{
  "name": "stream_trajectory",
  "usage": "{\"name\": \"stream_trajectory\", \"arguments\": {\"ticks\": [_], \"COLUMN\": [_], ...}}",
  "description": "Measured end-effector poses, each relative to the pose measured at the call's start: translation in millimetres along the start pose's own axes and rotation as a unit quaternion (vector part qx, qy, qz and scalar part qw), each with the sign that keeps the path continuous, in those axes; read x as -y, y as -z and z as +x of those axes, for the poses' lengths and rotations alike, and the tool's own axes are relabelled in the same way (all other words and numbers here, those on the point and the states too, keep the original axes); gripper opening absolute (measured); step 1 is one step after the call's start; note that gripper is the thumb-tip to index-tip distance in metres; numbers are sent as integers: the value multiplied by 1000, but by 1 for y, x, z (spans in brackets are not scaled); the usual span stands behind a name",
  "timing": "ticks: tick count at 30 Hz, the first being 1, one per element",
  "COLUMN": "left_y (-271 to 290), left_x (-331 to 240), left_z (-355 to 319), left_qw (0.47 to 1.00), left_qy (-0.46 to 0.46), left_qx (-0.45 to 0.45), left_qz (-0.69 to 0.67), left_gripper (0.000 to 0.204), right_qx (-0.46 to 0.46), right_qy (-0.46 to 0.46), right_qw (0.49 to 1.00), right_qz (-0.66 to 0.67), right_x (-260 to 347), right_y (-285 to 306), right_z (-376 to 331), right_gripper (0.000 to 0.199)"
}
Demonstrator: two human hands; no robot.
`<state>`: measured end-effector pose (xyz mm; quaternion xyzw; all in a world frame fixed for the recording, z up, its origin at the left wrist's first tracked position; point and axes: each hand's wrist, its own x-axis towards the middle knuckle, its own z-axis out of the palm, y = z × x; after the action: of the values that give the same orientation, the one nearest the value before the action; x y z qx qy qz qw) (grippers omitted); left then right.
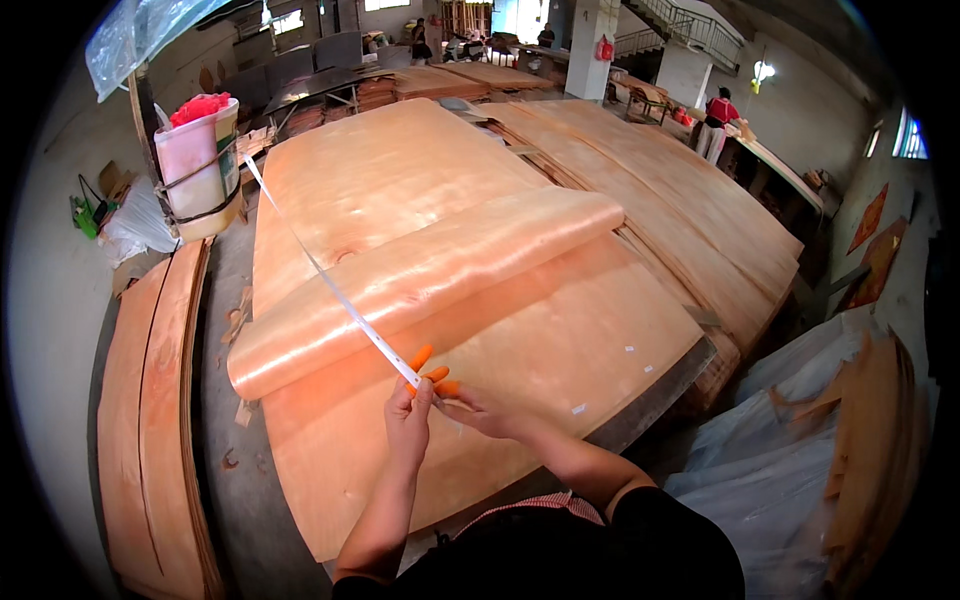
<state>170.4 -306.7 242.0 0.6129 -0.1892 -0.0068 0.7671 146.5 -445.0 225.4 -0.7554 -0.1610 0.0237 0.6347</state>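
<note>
My left hand (408, 412) is closed on the near end of a long, thin white strip (345, 302). The strip slants away to the far left, over a rolled-back sheet of wood veneer (430, 275). Close against it, my right hand (480, 412) has its fingers drawn together at the same end of the strip. Orange finger covers (437, 374) show around the strip's end; which hand each belongs to is hard to make out. Below both hands lies a flat, pale orange veneer sheet (540, 375) with a few small white tabs near its right edge.
Narrow stacked boards (150, 400) lie along the left. A tied white bucket (200, 170) with red stuff on top stands at the far left. More veneer sheets (640, 180) spread to the right, and plastic sheeting (760, 470) covers the near right. A person (717, 120) stands farther back.
</note>
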Motion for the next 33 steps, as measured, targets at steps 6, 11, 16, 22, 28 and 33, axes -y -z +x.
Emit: {"name": "stream_trajectory", "arguments": {"ticks": [6, 11, 16, 22, 28, 33], "left_y": [8, 4, 20, 65, 98, 74], "left_x": [6, 17, 22, 69, 175, 199], "left_z": [-4, -11, 16, 5, -93, -152], "left_qw": [991, 984, 933, 929, 947, 863], "left_qy": [89, 94, 80, 246, 243, 143], "left_qx": [19, -27, -194, -147, -118, 41], "left_qz": [-102, -150, -291, -236, 175, 483], "left_gripper": [33, 32, 36, 41, 51, 63], "right_qx": [49, -83, -174, -159, -138, -105], "right_qy": [-20, 65, 54, -180, -220, -378], "right_qw": [987, 994, 983, 957, 959, 920], "right_qz": [152, -38, -37, 164, 111, 12], "right_x": [-19, -21, -12, -65, -14, -106], "right_y": [-15, -26, -19, 84, 153, 149], "right_z": [11, 6, -13, -61, -131, -145], "right_gripper": [23, 22, 22, 33, 38, 26]}}
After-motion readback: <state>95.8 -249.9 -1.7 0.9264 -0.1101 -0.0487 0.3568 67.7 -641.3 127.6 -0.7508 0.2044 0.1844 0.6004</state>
